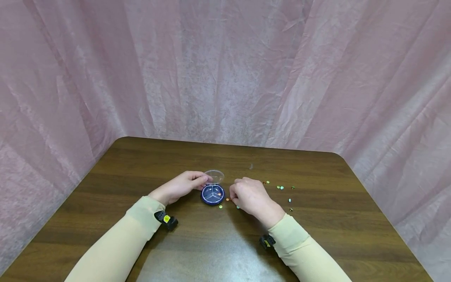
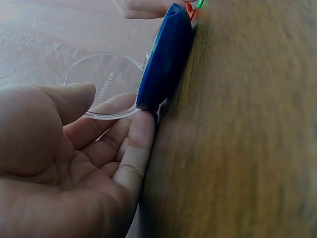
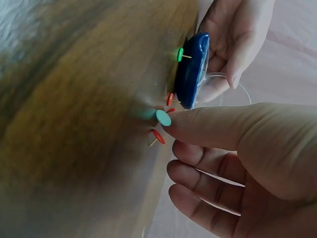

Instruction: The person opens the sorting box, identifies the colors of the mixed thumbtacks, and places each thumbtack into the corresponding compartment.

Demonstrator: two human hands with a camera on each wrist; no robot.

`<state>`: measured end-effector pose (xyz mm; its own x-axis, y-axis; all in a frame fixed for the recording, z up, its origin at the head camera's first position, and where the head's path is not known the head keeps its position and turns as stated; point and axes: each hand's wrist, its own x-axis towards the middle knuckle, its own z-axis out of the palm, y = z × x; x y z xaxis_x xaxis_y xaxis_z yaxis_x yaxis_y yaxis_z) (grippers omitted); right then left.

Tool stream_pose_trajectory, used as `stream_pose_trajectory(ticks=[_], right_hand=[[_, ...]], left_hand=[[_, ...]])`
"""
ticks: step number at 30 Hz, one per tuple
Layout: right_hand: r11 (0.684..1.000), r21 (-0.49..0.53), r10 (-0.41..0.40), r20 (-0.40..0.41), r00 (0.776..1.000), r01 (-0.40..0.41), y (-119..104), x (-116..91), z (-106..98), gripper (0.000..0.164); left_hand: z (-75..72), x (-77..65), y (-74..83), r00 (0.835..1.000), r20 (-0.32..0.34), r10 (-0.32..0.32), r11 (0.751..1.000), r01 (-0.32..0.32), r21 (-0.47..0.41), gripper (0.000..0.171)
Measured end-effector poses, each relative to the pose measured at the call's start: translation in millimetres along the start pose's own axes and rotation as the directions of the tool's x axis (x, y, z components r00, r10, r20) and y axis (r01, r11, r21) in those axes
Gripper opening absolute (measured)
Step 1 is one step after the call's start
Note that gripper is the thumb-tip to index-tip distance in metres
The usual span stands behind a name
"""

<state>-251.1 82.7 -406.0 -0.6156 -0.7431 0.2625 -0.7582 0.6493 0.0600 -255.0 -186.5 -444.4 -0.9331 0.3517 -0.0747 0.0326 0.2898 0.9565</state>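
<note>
A round blue pill case (image 1: 212, 195) with three compartments lies on the table, its clear lid (image 2: 101, 74) raised. My left hand (image 1: 184, 185) holds it from the left, fingers behind the lid, thumb across the lid's rim, one fingertip against the blue base. One orange-red thumbtack (image 1: 219, 194) is inside the case. My right hand (image 1: 251, 196) is low over the table just right of the case, fingers curled. In the right wrist view, its thumb tip is right by a turquoise thumbtack (image 3: 163, 118) and a partly hidden red one (image 3: 171, 110). The index fingertip is hidden; I cannot tell whether it pinches a tack.
Several loose thumbtacks, such as a green one (image 1: 293, 187) and a pale blue one (image 1: 290, 200), lie scattered right of my right hand. Near the case are a green thumbtack (image 3: 180, 54) and a red thumbtack (image 3: 170, 99). Pink curtains (image 1: 218, 78) hang behind the wooden table (image 1: 197, 243).
</note>
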Motion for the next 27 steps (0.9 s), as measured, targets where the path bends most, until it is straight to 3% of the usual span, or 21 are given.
stream_pose_trajectory(ticks=[12,27], right_hand=[[0.999,0.021,0.050,0.014,0.999,-0.050,-1.2,2.0,-4.8,0.020],[1.000,0.000,0.019,-0.008,1.000,-0.019,-1.6,0.5,2.1,0.019]], left_hand=[[0.6,-0.5,0.2,1.000,0.007,0.005,1.000,-0.005,-0.008,0.038],[1.6,-0.3,0.8,1.000,0.004,0.008,1.000,-0.008,-0.013,0.036]])
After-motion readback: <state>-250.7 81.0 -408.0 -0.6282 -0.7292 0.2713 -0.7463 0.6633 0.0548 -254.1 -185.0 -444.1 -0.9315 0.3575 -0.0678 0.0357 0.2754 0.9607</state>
